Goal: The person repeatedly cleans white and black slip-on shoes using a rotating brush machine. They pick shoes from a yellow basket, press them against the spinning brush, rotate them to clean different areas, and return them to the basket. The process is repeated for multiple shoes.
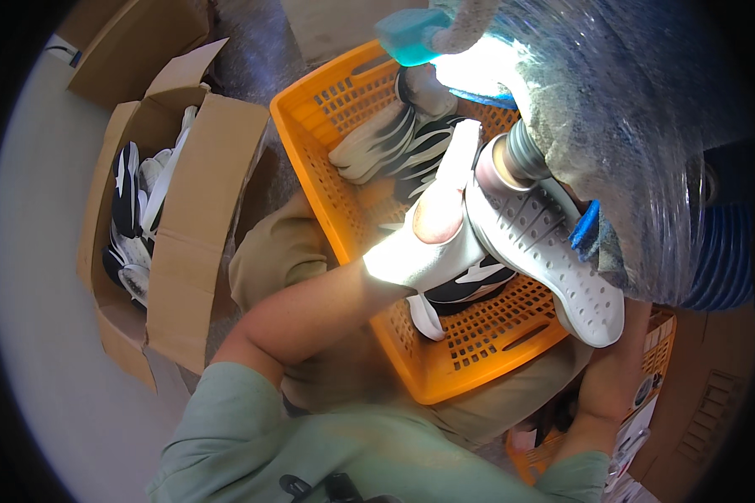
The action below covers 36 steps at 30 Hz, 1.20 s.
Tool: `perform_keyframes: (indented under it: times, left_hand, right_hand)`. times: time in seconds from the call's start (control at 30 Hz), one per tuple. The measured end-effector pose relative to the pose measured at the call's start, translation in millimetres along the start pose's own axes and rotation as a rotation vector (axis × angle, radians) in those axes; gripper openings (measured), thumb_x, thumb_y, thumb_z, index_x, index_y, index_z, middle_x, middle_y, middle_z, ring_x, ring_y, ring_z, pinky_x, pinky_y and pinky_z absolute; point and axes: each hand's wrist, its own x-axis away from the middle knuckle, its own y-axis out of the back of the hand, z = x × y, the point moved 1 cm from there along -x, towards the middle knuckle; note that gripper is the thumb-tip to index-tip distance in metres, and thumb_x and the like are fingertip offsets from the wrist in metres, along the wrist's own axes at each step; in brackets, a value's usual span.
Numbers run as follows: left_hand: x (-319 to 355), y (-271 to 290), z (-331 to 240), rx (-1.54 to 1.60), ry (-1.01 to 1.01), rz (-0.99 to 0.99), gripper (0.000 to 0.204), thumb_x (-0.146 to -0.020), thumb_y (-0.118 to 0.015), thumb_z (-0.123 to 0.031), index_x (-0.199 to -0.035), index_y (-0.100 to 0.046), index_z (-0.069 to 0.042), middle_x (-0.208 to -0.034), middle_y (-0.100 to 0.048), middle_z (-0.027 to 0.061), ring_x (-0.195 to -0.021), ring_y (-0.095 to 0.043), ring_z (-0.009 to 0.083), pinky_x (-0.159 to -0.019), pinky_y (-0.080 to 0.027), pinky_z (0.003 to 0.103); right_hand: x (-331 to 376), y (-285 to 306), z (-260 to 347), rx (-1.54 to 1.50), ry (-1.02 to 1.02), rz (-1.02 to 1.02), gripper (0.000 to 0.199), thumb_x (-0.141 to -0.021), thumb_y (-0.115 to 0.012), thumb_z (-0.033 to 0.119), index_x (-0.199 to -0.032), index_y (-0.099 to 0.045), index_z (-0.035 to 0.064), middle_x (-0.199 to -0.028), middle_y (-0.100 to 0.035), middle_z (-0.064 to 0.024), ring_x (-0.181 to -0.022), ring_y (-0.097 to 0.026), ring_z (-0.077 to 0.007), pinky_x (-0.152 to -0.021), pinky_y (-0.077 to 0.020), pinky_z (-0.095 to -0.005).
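White shoe sole [554, 260] | pressed toe-up to grinder wheel [524, 155] for buffing | gloved left hand [432, 235] clamped on it | right hand hidden, grip unclear | orange crate [310, 126] beneath

The left forearm runs from seven o'clock toward one o'clock, its gloved left hand [432, 239] closed in a grip, thumb up. The right forearm rises from five o'clock; its hand is hidden.

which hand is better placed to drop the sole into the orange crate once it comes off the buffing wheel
Left, probably: the left hand grips the white sole directly above the orange crate, while the right hand's fingers are hidden beneath the sole's far end.
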Motion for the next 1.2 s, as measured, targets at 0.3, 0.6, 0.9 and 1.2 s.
perform_keyframes:
  times: [0.3,0.6,0.9,1.2]
  left_hand:
    - [-6.4,-12.3,-4.4,-0.197,-0.159,-0.102,0.065,-0.09,-0.064,-0.035,-0.137,-0.039,0.002,-0.128,-0.052,0.0204,-0.116,-0.057,0.0316,-0.1,-0.049,0.044]
    - [14.5,-11.2,1.4,-0.444,-0.156,-0.231,0.076,-0.095,-0.042,-0.061,-0.138,-0.041,0.001,-0.128,-0.056,0.0216,-0.113,-0.059,0.0337,-0.098,-0.05,0.045]
    - [20.2,6.4,3.4,-0.113,-0.13,-0.358,0.04,-0.102,-0.044,-0.034,-0.126,-0.052,-0.003,-0.122,-0.06,0.0136,-0.109,-0.06,0.0293,-0.097,-0.047,0.043]
    - [42.6,70.2,-5.6,0.022,-0.13,-0.22,0.029,-0.099,-0.052,-0.016,-0.119,-0.056,0.004,-0.113,-0.064,0.016,-0.101,-0.065,0.0264,-0.089,-0.055,0.037]
  right_hand:
    - [63.3,-13.5,-51.8,-0.301,-0.04,-0.169,0.053,-0.09,-0.064,0.017,-0.136,-0.046,-0.0023,-0.129,-0.056,-0.0166,-0.114,-0.058,-0.0261,-0.099,-0.0468,-0.0382]
    - [48.2,-29.3,-75.4,-0.514,0.057,-0.294,0.054,-0.09,-0.064,0.017,-0.137,-0.045,-0.0019,-0.13,-0.055,-0.0166,-0.115,-0.058,-0.0264,-0.1,-0.0466,-0.0385]
    - [28.4,-50.2,-89.8,-0.624,0.103,-0.293,0.056,-0.09,-0.064,0.017,-0.138,-0.044,-0.0015,-0.131,-0.054,-0.0167,-0.116,-0.057,-0.0266,-0.1,-0.0465,-0.0389]
    - [-45.3,-42.3,-97.8,-0.69,0.284,-0.357,0.057,-0.09,-0.065,0.017,-0.139,-0.043,-0.0011,-0.132,-0.054,-0.0167,-0.116,-0.057,-0.0269,-0.101,-0.0463,-0.0392]
